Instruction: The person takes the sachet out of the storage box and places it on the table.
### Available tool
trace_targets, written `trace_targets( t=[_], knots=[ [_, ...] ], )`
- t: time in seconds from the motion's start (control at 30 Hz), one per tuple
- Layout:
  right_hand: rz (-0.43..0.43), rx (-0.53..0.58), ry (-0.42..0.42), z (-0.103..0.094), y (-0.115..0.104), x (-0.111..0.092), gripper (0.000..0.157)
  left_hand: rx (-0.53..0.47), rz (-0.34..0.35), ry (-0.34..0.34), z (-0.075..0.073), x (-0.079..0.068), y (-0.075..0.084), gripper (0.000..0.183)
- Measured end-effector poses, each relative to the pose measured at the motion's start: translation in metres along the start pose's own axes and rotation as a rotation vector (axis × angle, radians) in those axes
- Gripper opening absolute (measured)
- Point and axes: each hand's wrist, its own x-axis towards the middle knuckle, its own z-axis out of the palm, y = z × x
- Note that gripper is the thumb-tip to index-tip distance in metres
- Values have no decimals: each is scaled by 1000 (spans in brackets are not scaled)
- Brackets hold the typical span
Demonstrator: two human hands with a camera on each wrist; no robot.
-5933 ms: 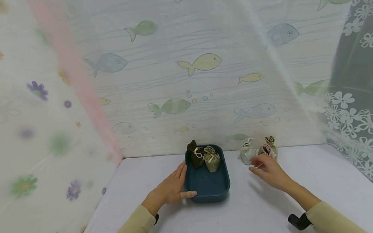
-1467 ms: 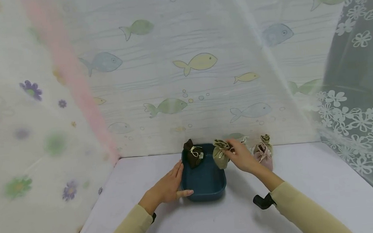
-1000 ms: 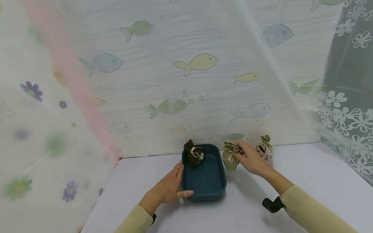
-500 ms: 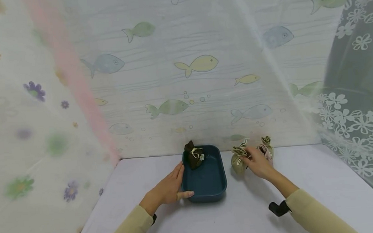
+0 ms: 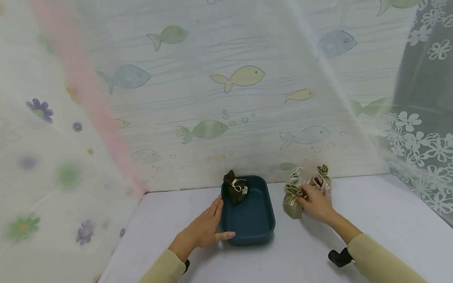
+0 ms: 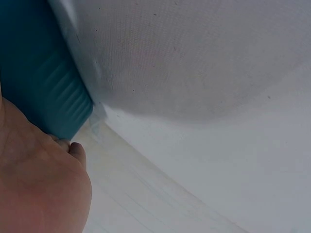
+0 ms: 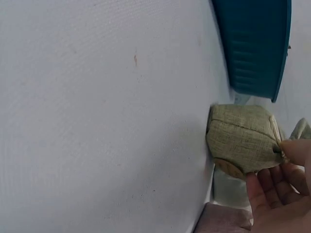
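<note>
My right hand [image 5: 317, 203] pinches an olive-green drawstring pouch [image 5: 293, 206] by its gathered neck, just right of the blue tray [image 5: 252, 238]. In the right wrist view, thumb and fingers hold the pouch [image 7: 243, 133] near its cord, its base against the white table surface. My left hand [image 5: 201, 229] rests on the tray's left side, fingers straight along the wall and thumb at the near corner. A dark brown pouch [image 5: 236, 194] with a pale cord sits at the tray's back left. In the left wrist view, the palm lies against the tray's ribbed wall [image 6: 53, 82].
Behind the held pouch stands a pale green pouch [image 5: 296, 176]. A pinkish pouch [image 5: 320, 182] and another olive pouch [image 5: 323, 169] stand close to the right hand. A curtain printed with fish [image 5: 240, 114] hangs at the table's back edge.
The olive pouch, earlier in the tray beside the brown one, has been lifted out by my right hand and moved right, down to the table. My left hand has stayed on the tray.
</note>
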Motion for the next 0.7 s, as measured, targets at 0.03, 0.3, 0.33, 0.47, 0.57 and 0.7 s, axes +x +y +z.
trace_targets(
  t=[0.03, 0.3, 0.33, 0.47, 0.57, 0.7],
  knots=[
    [0, 6, 3, 0, 1, 0, 18, 1, -2, -1, 1, 1, -1, 118],
    [8, 9, 20, 1, 3, -1, 23, 13, -27, -5, 5, 4, -5, 120],
    [9, 15, 20, 1, 3, -1, 24, 14, -26, -3, 6, 4, -5, 119],
    [-18, 30, 24, -1, 0, -4, 27, 8, -15, -3, 3, 2, -2, 119],
    [-56, 22, 34, -2, -2, -7, 29, 2, -10, -9, 0, -1, 2, 118],
    [-63, 29, 39, -4, -4, -11, 33, 8, -8, -15, -3, -1, 3, 118]
  ],
)
